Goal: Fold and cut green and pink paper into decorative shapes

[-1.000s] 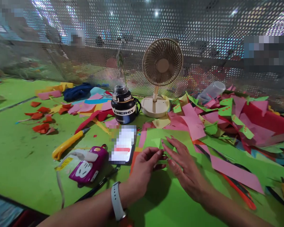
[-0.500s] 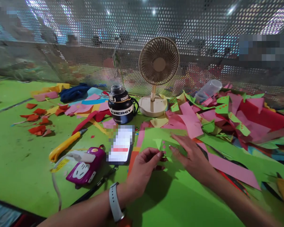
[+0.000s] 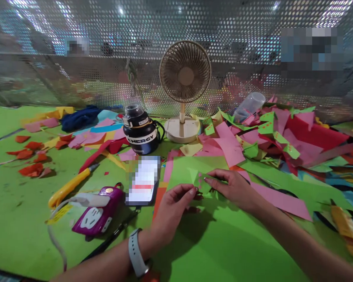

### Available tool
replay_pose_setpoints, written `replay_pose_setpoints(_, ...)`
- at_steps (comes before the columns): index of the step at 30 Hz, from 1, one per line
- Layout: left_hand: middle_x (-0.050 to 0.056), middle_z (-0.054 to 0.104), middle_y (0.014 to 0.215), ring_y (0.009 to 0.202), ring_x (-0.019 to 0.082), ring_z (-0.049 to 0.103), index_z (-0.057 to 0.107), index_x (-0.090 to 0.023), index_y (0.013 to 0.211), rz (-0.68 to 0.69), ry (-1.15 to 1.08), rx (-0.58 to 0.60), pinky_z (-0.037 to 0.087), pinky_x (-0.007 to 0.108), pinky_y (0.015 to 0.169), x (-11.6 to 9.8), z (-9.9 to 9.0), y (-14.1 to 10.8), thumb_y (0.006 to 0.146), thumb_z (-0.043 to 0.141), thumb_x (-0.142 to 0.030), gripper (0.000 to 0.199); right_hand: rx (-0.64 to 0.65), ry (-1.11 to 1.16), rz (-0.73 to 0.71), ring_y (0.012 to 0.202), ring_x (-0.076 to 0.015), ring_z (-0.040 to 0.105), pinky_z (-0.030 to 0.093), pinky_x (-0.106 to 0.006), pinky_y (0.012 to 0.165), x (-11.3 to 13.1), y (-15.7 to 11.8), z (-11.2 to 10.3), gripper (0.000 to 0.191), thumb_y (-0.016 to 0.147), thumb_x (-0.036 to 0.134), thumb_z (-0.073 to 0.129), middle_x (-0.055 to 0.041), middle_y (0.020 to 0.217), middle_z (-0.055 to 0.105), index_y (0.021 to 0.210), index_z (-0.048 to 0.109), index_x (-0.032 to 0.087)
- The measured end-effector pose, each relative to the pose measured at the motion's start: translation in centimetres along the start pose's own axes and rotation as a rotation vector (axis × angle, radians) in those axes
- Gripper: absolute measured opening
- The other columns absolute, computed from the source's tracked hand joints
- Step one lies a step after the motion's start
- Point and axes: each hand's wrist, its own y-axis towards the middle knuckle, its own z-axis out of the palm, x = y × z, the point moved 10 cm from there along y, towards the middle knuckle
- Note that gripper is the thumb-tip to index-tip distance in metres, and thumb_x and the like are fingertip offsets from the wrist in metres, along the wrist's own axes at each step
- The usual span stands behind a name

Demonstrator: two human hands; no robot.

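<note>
In the middle of the head view, a small green paper piece with pink dots (image 3: 199, 181) is held just above green sheets (image 3: 214, 231). My left hand (image 3: 173, 209), with a pale watch strap at the wrist, pinches its lower left edge between thumb and fingers. From the other side, my right hand (image 3: 233, 187) has thumb and forefinger closed on the upper right edge. The fingers hide part of the piece. Beside my left hand lies a lit phone (image 3: 143, 181). A pink paper strip (image 3: 279, 199) and partly covered scissors (image 3: 286, 192) lie right of my right hand.
A fan (image 3: 185, 76) and a black bottle (image 3: 141, 133) stand at the back before a perforated metal screen (image 3: 241, 23). Cut paper (image 3: 232, 145) is heaped at the right. A yellow cutter (image 3: 70, 187), a purple device (image 3: 101, 211) and orange paper scraps (image 3: 31, 169) lie left.
My right hand has come in to the left, and its spread fingers have closed on the dotted green paper. My left hand keeps its pinch. The whole view has shifted slightly.
</note>
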Motion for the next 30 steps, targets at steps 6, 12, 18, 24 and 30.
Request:
replay_pose_setpoints(6,0.002,0.070,0.080,0.075,0.015,0.064,0.071,-0.018,0.084,0.026,0.038,0.005,0.055,0.023,0.059,-0.3,0.2,0.1,0.069,0.081,-0.036,0.026,-0.016,-0.006,-0.063,0.077,-0.0182,0.064,0.049,-0.029,0.071,0.2,0.0,0.0,0.029,0.088,0.040,0.058,-0.0038,0.089,0.074,0.103,0.073,0.020)
replay_pose_setpoints(12,0.002,0.069,0.080,0.077,0.016,0.066,0.070,-0.018,0.082,0.034,0.059,-0.012,0.055,0.023,0.057,-0.8,0.2,-0.2,0.068,0.081,-0.036,0.025,-0.038,-0.015,-0.096,0.076,-0.0177,0.063,0.047,-0.028,0.069,0.7,-0.3,0.0,0.028,0.089,0.037,0.056,-0.0032,0.087,0.073,0.103,0.073,0.018)
replay_pose_setpoints(18,0.002,0.069,0.081,0.076,0.016,0.066,0.068,-0.018,0.083,0.043,0.079,-0.025,0.055,0.023,0.058,-0.9,0.1,-0.3,0.070,0.080,-0.036,0.025,-0.051,-0.052,-0.122,0.077,-0.0176,0.063,0.047,-0.028,0.068,1.7,-0.6,0.0,0.024,0.089,0.032,0.055,-0.0026,0.085,0.072,0.096,0.072,0.017)
replay_pose_setpoints(24,0.001,0.068,0.079,0.075,0.016,0.065,0.068,-0.017,0.082,0.040,0.077,-0.030,0.055,0.023,0.057,-0.8,-0.1,-0.2,0.070,0.081,-0.036,0.026,-0.061,-0.088,-0.127,0.074,-0.0162,0.061,0.044,-0.026,0.066,1.8,-0.7,0.0,0.025,0.090,0.035,0.054,-0.0016,0.082,0.071,0.093,0.071,0.016)
replay_pose_setpoints(30,0.001,0.068,0.080,0.075,0.015,0.065,0.068,-0.017,0.082,0.038,0.070,-0.043,0.055,0.022,0.057,-0.9,-0.2,-0.2,0.068,0.082,-0.035,0.026,-0.064,-0.093,-0.154,0.074,-0.0163,0.062,0.045,-0.026,0.066,2.0,-0.7,0.0,0.025,0.090,0.036,0.055,-0.0017,0.082,0.071,0.091,0.071,0.017)
